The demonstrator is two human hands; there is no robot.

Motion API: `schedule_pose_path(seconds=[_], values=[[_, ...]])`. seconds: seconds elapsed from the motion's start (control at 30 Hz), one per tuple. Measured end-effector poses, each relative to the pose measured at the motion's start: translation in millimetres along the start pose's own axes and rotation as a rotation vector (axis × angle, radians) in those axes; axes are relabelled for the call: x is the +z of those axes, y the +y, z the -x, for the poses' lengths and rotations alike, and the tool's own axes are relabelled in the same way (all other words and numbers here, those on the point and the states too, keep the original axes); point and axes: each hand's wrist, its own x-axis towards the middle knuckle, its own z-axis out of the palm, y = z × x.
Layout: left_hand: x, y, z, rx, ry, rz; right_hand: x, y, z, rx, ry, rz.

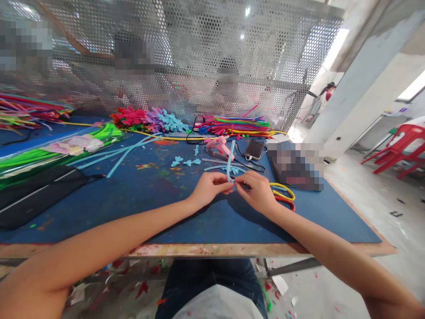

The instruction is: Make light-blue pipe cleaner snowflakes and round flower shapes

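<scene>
Between my two hands is a light blue pipe cleaner (230, 157), its long end standing up above the fingers. My left hand (212, 188) pinches it low down from the left. My right hand (255, 190) has thumb and forefinger closed on its lower end, where a small bent part shows. Just behind the hands lie more light blue pipe cleaners (212, 168). Small twisted blue pieces (191, 162) rest to the left. Scissors with yellow and red handles (283, 192) lie partly hidden by my right hand.
A pink glue gun (219, 145) and a phone (255, 149) with a cable are behind my hands. Pipe cleaner bundles (239, 125) line the metal mesh (199, 57). At left lie a green bundle (109, 133) and a black pouch (43, 190).
</scene>
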Motion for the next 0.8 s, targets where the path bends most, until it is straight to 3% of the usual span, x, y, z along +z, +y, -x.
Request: schedule_pose_path(seconds=[0.17,0.33,0.57,0.8], values=[[1.5,-0.6,0.5,0.069,0.143,-0.013,2.4,-9.5,0.1,0.235,-0.004,-0.306],[0.4,-1.2,0.8,0.082,0.201,0.056,7.0,-7.7,0.3,0.398,-0.025,-0.575],[3.5,2.9,4.0,0.134,0.156,0.010,8.3,-5.2,-4.7,0.683,0.008,-0.879],[-0.8,1.9,5.6,0.188,0.066,-0.299,11.5,1.9,-2.3,0.694,-0.093,-0.917]])
